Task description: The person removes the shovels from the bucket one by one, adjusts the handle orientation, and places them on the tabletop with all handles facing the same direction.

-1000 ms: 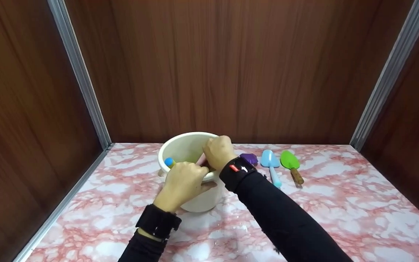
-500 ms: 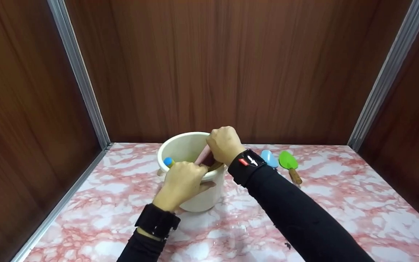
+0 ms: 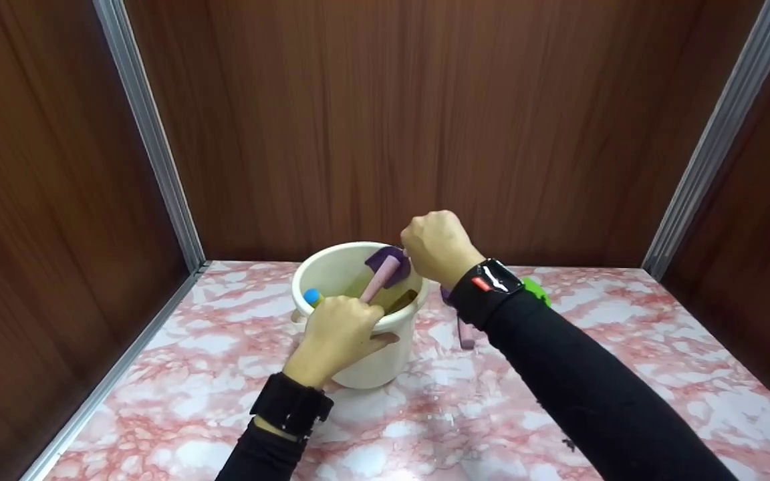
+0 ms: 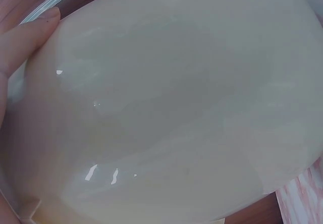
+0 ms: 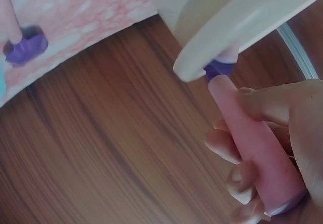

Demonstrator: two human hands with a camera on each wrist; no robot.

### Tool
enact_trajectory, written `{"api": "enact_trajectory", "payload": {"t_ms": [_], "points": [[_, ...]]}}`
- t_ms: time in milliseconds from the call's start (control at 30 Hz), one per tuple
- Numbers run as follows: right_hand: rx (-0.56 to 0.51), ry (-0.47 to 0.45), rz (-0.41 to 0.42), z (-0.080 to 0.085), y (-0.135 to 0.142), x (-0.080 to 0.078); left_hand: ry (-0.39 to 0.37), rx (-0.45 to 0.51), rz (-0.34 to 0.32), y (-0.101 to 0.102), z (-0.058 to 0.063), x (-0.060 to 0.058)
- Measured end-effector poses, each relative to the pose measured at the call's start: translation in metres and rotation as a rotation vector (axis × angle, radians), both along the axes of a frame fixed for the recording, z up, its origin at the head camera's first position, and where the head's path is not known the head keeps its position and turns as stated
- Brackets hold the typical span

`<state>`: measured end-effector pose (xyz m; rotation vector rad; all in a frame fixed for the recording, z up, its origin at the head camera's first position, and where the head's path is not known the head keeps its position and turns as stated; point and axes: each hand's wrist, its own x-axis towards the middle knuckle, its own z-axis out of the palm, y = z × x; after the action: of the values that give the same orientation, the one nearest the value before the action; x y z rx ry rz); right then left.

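My left hand [image 3: 339,334] grips the near rim of a cream bucket [image 3: 373,364]. In the left wrist view a thumb presses the bucket's outer wall [image 4: 166,103]. My right hand [image 3: 440,246] is just above the bucket's right rim. Its fingers curl round the pink handle [image 5: 257,148] of a garden trowel, whose purple blade [image 3: 390,255] reaches over the bucket's opening. Inside the bucket stand a second pink handle [image 3: 379,280], a brown handle [image 3: 403,301] and a blue-ended handle [image 3: 312,296]. Their lower ends are hidden.
Right of the bucket lies another tool with a pink handle [image 3: 466,334] and a purple head [image 5: 28,48]. A green trowel [image 3: 536,290] is partly hidden by my right wrist. Brown wood-look walls [image 3: 358,133] enclose the pink-marbled tabletop [image 3: 178,394].
My right hand has come up and to the right out of the bucket, bringing the pink-handled trowel with it; its purple blade now shows. My left hand has stayed on the rim.
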<state>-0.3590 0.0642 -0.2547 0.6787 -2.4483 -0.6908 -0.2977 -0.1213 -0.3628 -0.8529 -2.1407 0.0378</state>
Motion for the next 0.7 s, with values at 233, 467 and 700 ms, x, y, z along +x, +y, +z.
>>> {"api": "enact_trajectory", "payload": {"t_ms": [233, 467, 700], "points": [[-0.031, 0.127, 0.126, 0.005, 0.019, 0.001, 0.015, -0.001, -0.004, -0.003, 0.0, 0.0], [-0.307, 0.194, 0.228, 0.005, 0.055, -0.006, -0.009, -0.002, 0.002, -0.004, -0.001, 0.002], [-0.652, 0.261, 0.28, -0.003, 0.11, -0.01, -0.01, -0.006, 0.006, -0.004, 0.0, 0.002]]}}
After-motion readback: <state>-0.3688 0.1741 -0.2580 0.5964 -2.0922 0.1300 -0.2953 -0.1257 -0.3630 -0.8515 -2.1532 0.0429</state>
